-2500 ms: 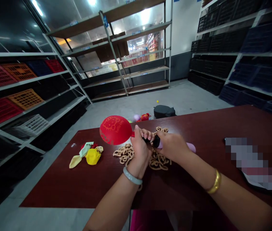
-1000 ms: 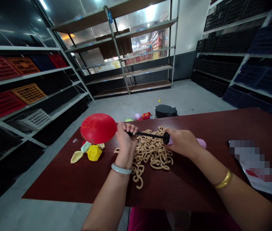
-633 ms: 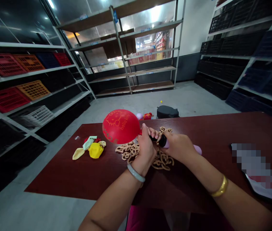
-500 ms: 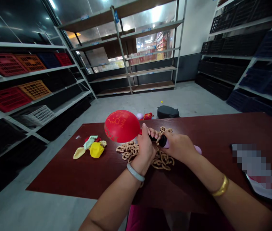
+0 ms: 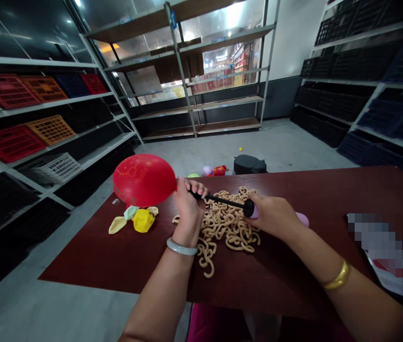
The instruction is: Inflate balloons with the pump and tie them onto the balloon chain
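A red printed balloon (image 5: pixel 143 179), partly blown up, sits on the nozzle of a hand pump above the dark red table (image 5: pixel 116 256). My left hand (image 5: pixel 188 205) is closed around the nozzle end and the balloon's neck. My right hand (image 5: pixel 273 216) is wrapped round the pump's pink barrel (image 5: pixel 301 219). The black rod (image 5: pixel 222 201) is drawn out between the two hands. Beneath them lies a heap of tan chain-like loops (image 5: pixel 224 226).
Several limp balloons, yellow and pale green (image 5: pixel 133 220), lie at the table's left. A blurred flat item (image 5: pixel 386 251) rests at the right edge. On the floor beyond are a black bag (image 5: pixel 249 165) and small balloons (image 5: pixel 212 170). Shelving with crates lines the room.
My hands have pulled apart, drawing the pump rod out. The balloon has swung left with my left hand, and the heap of loops shows between them.
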Demonstrator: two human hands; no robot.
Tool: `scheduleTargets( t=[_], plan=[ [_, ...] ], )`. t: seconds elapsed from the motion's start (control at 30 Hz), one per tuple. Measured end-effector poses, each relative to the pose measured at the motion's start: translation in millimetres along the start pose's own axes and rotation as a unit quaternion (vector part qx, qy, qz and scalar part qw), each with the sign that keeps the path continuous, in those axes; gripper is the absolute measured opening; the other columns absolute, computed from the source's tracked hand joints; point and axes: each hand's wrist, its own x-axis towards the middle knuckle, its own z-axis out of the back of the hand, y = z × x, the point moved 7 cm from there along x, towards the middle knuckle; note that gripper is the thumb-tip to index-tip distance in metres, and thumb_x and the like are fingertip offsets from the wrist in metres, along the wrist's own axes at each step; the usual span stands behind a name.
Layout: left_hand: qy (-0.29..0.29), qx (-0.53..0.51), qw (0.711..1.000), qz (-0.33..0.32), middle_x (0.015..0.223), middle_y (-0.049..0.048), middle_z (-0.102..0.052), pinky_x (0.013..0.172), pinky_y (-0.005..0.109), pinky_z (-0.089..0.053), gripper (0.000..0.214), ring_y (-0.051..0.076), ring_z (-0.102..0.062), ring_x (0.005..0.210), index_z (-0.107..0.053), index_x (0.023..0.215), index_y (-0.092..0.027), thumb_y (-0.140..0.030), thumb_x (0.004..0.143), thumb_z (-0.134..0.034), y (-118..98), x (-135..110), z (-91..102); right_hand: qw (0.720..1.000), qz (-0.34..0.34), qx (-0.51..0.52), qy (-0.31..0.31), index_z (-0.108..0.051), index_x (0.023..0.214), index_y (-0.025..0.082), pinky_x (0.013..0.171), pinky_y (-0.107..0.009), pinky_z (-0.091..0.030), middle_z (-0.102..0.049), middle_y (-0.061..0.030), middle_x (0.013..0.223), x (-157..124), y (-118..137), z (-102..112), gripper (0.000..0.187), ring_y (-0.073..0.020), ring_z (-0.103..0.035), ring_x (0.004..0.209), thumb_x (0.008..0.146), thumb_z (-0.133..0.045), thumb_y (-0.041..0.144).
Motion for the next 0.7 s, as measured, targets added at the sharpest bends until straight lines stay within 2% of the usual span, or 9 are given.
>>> scheduleTargets(
  t=[0.17,0.33,0.53,0.7],
  plan=[
    [0.013,0.017,0.999,0.049,0.043,-0.0057,-0.033,0.039,0.022,-0.029,0.048,0.008,-0.039,0.036,-0.032,0.057,-0.019,-0.050,0.085,-0.054,38,-31,-27.1,1.000,-0.009,0.025,-0.011,-0.055,0.105,0.023,0.058,-0.030,-0.038,-0.070,-0.0047,0.087,1,22,9,0.043,-0.0243,-0.067,0.076,0.078,-0.054,0.056],
    [0.028,0.022,0.998,0.057,0.042,-0.0060,-0.033,0.037,0.022,-0.029,0.051,0.007,-0.037,0.035,-0.031,0.056,-0.019,-0.055,0.082,-0.056,48,-48,-43.9,0.999,-0.024,0.045,-0.017,-0.054,0.104,0.022,0.058,-0.030,-0.037,-0.069,-0.0060,0.093,2,34,20,0.044,-0.0238,-0.066,0.078,0.074,-0.060,0.054],
    [0.039,0.020,0.997,0.059,0.044,-0.0063,-0.030,0.038,0.022,-0.028,0.047,0.008,-0.036,0.036,-0.031,0.057,-0.019,-0.049,0.085,-0.056,38,-37,-36.7,0.998,-0.020,0.060,-0.012,-0.054,0.105,0.024,0.059,-0.029,-0.039,-0.070,-0.0057,0.090,0,31,17,0.043,-0.0233,-0.067,0.079,0.078,-0.054,0.057],
    [0.021,0.001,1.000,0.019,0.046,-0.0061,-0.028,0.039,0.023,-0.022,0.041,0.007,-0.032,0.037,-0.030,0.060,-0.019,-0.038,0.088,-0.053,-1,-5,-11.2,0.999,-0.003,0.038,0.006,-0.054,0.107,0.025,0.060,-0.030,-0.040,-0.070,-0.0046,0.094,0,12,8,0.042,-0.0236,-0.066,0.080,0.080,-0.052,0.057]
  ],
)
